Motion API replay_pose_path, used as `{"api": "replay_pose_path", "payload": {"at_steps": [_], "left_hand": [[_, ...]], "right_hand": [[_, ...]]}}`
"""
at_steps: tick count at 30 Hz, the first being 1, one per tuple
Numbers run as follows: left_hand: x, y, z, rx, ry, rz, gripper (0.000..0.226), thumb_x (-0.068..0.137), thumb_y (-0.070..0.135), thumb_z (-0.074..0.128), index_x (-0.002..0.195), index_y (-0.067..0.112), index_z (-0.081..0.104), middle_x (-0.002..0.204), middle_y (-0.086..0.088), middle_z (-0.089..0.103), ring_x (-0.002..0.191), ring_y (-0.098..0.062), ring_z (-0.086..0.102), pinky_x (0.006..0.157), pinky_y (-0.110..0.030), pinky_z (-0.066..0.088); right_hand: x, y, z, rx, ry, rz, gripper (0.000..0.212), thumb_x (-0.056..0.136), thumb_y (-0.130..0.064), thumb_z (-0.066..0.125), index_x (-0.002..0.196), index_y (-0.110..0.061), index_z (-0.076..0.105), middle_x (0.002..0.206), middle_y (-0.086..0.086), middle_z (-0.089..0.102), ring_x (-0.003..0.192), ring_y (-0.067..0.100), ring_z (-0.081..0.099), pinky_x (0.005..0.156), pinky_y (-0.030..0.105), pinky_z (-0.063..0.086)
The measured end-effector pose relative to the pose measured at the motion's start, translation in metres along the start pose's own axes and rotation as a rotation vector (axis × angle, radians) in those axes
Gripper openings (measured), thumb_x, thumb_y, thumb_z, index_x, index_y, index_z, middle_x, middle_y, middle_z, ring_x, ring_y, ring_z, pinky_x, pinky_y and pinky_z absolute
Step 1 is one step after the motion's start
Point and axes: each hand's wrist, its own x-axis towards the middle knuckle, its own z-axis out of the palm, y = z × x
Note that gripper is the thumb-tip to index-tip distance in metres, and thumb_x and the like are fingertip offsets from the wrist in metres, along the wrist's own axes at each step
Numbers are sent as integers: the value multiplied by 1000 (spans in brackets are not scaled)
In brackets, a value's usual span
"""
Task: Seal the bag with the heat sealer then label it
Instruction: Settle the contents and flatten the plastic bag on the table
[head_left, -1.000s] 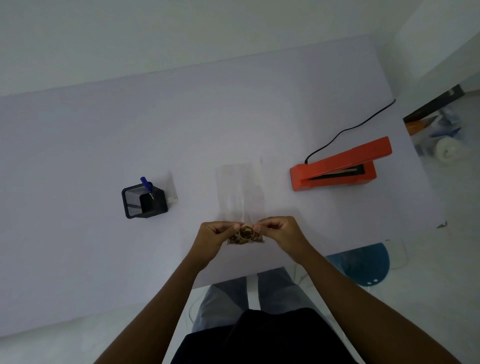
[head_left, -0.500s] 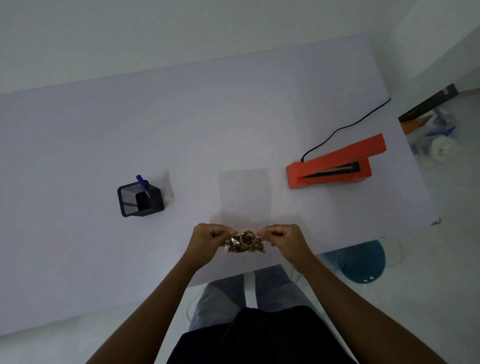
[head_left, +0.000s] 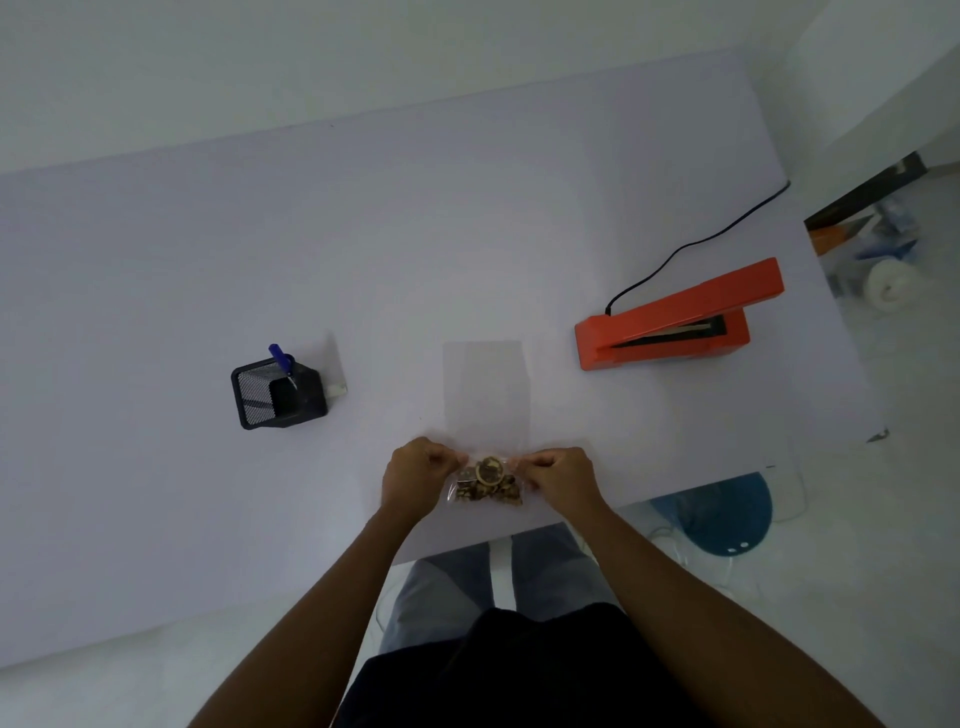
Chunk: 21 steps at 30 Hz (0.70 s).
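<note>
The bag (head_left: 488, 415) is pinched at both sides by the left hand (head_left: 415, 475) and right hand (head_left: 563, 480), contents nearest. Its empty top should be kept flat and wrinkle-free before being fed to the sealer (head_left: 675, 322), beyond-right of the bag.

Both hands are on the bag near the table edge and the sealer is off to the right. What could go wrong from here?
1. The clear bag is pinched by the left hand and right hand low down beside the brown contents; its long empty top lies loose, so it may fold or crease before it enters the orange heat sealer.
2. The contents sit close to the table edge; a slip could drop the bag into the lap.
</note>
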Motion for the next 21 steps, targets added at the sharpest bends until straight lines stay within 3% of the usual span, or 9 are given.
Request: {"api": "replay_pose_path", "payload": {"at_steps": [4,9,12,17,21], "left_hand": [[1,0,6,23,25,-141,42,79,58,72,61,20,73,56,4,65,52,-13,61,53,-30,51],[7,10,2,8,55,-209,52,74,58,76,50,14,63,44,2,55,40,-8,47,44,-22,36],[7,17,1,35,69,-219,49,75,56,77,52,15,64,48,2,59,43,-8,50,46,-21,34],[7,19,-3,41,135,-221,44,70,52,82,66,15,58,60,2,61,56,-15,57,50,-25,40],[11,22,-6,130,93,-94,38,74,40,83,67,16,55,65,3,59,60,-16,56,53,-27,44]], "right_hand": [[7,1,1,-48,-5,68,20,79,-25,84,72,-7,77,60,7,70,46,11,59,53,25,54],[10,-5,7,-75,48,127,43,74,-33,87,45,-22,58,42,-7,52,39,7,45,45,19,38],[11,-8,6,-99,67,143,49,72,-37,88,43,-17,54,41,-3,47,39,9,38,44,20,32],[12,-8,4,-136,87,173,51,65,-46,90,46,-13,55,45,0,52,42,12,42,46,24,35],[11,-9,1,-157,110,180,50,62,-46,91,50,-13,55,48,0,53,44,12,45,46,24,35]]}}
